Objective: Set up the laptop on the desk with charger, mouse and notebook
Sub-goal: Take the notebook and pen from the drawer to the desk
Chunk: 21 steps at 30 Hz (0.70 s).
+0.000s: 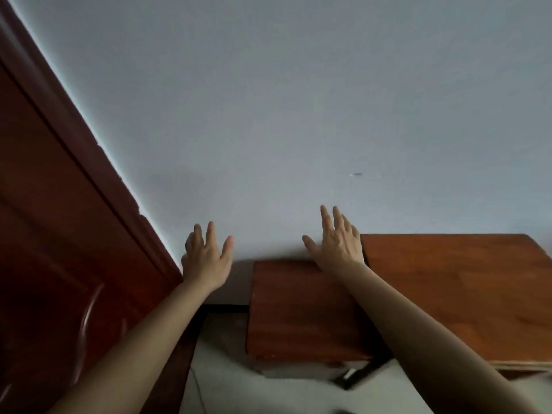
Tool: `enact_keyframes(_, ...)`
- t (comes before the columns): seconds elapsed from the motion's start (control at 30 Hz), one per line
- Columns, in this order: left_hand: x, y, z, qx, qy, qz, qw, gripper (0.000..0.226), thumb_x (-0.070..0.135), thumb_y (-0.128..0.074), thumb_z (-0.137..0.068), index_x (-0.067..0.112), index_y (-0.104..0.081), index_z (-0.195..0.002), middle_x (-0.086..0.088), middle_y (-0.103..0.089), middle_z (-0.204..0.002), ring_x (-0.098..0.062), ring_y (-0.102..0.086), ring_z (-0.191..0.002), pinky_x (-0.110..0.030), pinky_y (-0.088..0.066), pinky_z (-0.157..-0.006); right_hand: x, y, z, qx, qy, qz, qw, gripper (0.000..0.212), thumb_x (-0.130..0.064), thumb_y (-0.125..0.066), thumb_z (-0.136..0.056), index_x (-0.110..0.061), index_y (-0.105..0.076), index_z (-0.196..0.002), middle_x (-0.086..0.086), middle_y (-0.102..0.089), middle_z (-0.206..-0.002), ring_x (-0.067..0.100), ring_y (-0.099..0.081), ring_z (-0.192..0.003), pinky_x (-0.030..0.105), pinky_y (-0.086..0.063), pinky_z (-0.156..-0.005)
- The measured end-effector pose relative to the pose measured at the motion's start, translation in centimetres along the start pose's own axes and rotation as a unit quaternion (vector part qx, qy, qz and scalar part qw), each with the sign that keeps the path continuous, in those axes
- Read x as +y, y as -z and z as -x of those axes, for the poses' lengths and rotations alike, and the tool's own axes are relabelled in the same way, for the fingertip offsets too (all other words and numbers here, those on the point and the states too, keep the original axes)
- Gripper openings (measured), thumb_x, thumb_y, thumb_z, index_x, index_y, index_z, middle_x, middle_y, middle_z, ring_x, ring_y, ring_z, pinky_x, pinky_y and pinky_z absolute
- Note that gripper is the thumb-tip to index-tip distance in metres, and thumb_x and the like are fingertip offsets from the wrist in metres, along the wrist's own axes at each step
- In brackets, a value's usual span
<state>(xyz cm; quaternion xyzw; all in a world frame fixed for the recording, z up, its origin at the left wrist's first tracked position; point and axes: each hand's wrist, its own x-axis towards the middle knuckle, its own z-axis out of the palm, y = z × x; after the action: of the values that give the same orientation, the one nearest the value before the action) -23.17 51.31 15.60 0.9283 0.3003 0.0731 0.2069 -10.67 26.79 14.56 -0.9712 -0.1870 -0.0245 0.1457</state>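
Observation:
Both my arms are stretched forward with the palms facing away. My left hand [207, 258] is raised in front of the pale wall, fingers spread, holding nothing. My right hand [337, 240] is also spread and empty, held above the far edge of a low wooden stand. A larger wooden desk [454, 294] stands to the right of that stand, its top bare in the part I see. No laptop, charger, mouse or notebook is in view.
The lower, smaller wooden stand [298, 312] sits against the desk's left side. A dark red-brown wooden door [59, 234] fills the left. A plain grey-white wall [298, 115] is ahead. Light floor [233, 383] shows below, with a thin cable on it.

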Motion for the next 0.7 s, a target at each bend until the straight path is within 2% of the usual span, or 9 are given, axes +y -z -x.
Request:
enact_keyframes(0.13,-0.5,-2.0,0.4,-0.057,-0.043,0.011,0.997,0.067,0.052,-0.032,-0.102,0.019,-0.016,-0.157,-0.015,-0.008,-0.165,-0.033,-0.009,-0.150,-0.056,-0.023,-0.116,0.6,-0.5,4.6,0.001,-0.063,0.029,0.998,0.087,-0.064,-0.045,-0.093,-0.019,-0.010,-0.159,0.015,-0.017,-0.164,0.031,-0.022,-0.149,0.049,-0.026,-0.118)
enact_keyframes(0.27,-1.1,-6.1,2.9,-0.119,-0.029,0.040,0.992,0.067,0.049,-0.033,-0.103,0.013,-0.016,-0.157,-0.018,-0.010,-0.165,-0.034,-0.008,-0.151,-0.051,-0.014,-0.121,2.1,-2.8,8.1,-0.024,-0.099,0.029,0.994,0.086,-0.064,-0.044,-0.094,-0.020,-0.009,-0.159,0.015,-0.015,-0.166,0.031,-0.020,-0.151,0.047,-0.023,-0.119)
enact_keyframes(0.43,-3.2,-13.9,7.2,-0.138,-0.012,0.038,0.990,0.067,0.047,-0.039,-0.102,0.012,-0.020,-0.157,-0.019,-0.015,-0.164,-0.033,-0.012,-0.151,-0.048,-0.020,-0.119,5.1,-9.7,11.8,-0.063,-0.125,-0.006,0.990,0.086,-0.065,-0.043,-0.094,-0.023,-0.006,-0.159,0.012,-0.013,-0.166,0.029,-0.020,-0.151,0.045,-0.024,-0.119)
enact_keyframes(0.5,-4.4,-17.8,8.7,-0.144,0.010,0.028,0.989,0.068,0.046,-0.038,-0.103,0.009,-0.019,-0.156,-0.019,-0.016,-0.163,-0.033,-0.013,-0.150,-0.046,-0.017,-0.120,6.7,-13.8,13.5,-0.083,-0.136,-0.024,0.987,0.086,-0.063,-0.043,-0.095,-0.023,-0.004,-0.159,0.012,-0.011,-0.167,0.029,-0.020,-0.151,0.045,-0.026,-0.118)
enact_keyframes(0.6,-6.7,-24.4,11.3,-0.167,0.093,0.046,0.980,0.072,0.050,-0.036,-0.102,0.009,-0.014,-0.157,-0.016,-0.013,-0.165,-0.031,-0.010,-0.151,-0.046,-0.017,-0.119,9.2,-20.5,16.8,-0.113,-0.140,-0.053,0.982,0.086,-0.059,-0.045,-0.096,-0.022,0.000,-0.159,0.012,-0.012,-0.166,0.030,-0.023,-0.150,0.046,-0.029,-0.117)
enact_keyframes(0.7,-8.6,-30.8,13.6,-0.164,0.160,0.088,0.969,0.074,0.048,-0.040,-0.102,0.005,-0.015,-0.156,-0.018,-0.020,-0.162,-0.034,-0.019,-0.149,-0.048,-0.023,-0.118,11.6,-26.7,19.6,-0.134,-0.175,-0.092,0.971,0.085,-0.060,-0.046,-0.096,-0.023,-0.001,-0.158,0.011,-0.031,-0.154,0.031,-0.042,-0.135,0.047,-0.043,-0.105)
